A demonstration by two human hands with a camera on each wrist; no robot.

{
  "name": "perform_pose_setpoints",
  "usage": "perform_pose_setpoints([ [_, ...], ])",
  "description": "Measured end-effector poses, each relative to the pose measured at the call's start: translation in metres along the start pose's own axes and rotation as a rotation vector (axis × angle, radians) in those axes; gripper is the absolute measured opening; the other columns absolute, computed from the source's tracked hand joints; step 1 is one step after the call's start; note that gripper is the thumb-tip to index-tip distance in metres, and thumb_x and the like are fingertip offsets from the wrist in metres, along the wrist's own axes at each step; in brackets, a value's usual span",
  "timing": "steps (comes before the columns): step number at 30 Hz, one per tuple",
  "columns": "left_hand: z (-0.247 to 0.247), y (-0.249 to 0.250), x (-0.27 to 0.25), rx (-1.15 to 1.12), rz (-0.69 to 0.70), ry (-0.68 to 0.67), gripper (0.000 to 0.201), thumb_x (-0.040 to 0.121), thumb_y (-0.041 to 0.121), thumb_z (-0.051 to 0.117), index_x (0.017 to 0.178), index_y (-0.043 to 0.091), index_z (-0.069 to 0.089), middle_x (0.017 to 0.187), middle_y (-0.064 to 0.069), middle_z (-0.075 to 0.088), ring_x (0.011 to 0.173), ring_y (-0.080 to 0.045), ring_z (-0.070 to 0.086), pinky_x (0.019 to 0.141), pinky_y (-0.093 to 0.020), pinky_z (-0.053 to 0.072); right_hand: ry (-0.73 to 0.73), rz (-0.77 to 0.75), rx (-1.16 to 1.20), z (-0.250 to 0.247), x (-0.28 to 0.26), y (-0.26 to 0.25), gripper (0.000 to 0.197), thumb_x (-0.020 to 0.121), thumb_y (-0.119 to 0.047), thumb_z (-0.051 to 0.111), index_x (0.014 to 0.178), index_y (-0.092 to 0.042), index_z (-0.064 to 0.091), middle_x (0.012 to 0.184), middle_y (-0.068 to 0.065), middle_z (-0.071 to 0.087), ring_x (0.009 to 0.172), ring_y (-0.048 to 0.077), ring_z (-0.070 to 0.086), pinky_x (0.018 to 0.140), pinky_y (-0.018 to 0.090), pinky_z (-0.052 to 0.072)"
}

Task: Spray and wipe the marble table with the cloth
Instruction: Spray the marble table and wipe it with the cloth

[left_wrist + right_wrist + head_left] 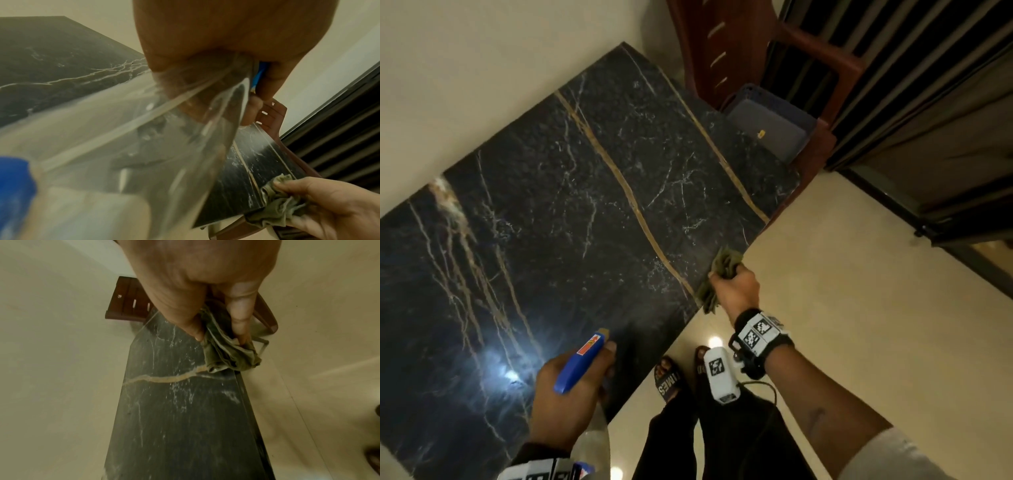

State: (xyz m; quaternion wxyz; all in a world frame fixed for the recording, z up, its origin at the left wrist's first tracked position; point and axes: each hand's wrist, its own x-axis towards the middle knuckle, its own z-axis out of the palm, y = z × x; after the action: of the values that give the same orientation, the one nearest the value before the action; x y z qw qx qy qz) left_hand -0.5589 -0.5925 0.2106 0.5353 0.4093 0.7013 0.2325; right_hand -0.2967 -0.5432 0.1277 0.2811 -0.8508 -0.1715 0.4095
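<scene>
A black marble table (558, 205) with white and gold veins fills the head view, and fine droplets speckle it near the front right edge. My left hand (571, 387) grips a clear spray bottle (133, 146) by its blue trigger head (580, 363), nozzle aimed over the marble. My right hand (736, 284) holds a bunched olive-green cloth (724, 263) at the table's front edge (240, 386). The same cloth (226, 352) is pinched between thumb and fingers, just above the marble (174, 410).
A brown plastic chair (774, 61) stands at the table's far end, with a dark blue basket (774, 126) on its seat. A cream wall (482, 68) borders the table's left side. Dark curtains (928, 85) hang at right. My sandalled feet (671, 377) stand on the pale floor.
</scene>
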Motion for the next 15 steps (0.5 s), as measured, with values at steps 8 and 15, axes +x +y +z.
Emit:
perform_pose_setpoints([
  [8, 0.016, 0.016, 0.034, 0.027, 0.008, -0.023, 0.034, 0.096, 0.023, 0.072, 0.07, 0.0, 0.071, 0.064, -0.013, 0.069, 0.055, -0.035, 0.065, 0.058, -0.038, 0.053, -0.119, -0.158, -0.265, 0.026, -0.035, 0.026, 0.045, 0.093, -0.029, 0.065, 0.13, -0.015, 0.046, 0.107, 0.006, 0.068, 0.091, 0.027, 0.069, 0.083, 0.042, 0.059],
  [15, 0.034, 0.031, 0.056, 0.088, -0.028, -0.017, 0.031, 0.095, 0.021, 0.073, 0.071, 0.0, 0.072, 0.062, -0.015, 0.069, 0.052, -0.031, 0.066, 0.066, -0.048, 0.058, -0.041, -0.155, -0.223, -0.014, 0.03, 0.002, 0.026, 0.091, -0.032, 0.068, 0.113, -0.019, 0.063, 0.11, 0.007, 0.072, 0.099, 0.029, 0.068, 0.087, 0.036, 0.056],
])
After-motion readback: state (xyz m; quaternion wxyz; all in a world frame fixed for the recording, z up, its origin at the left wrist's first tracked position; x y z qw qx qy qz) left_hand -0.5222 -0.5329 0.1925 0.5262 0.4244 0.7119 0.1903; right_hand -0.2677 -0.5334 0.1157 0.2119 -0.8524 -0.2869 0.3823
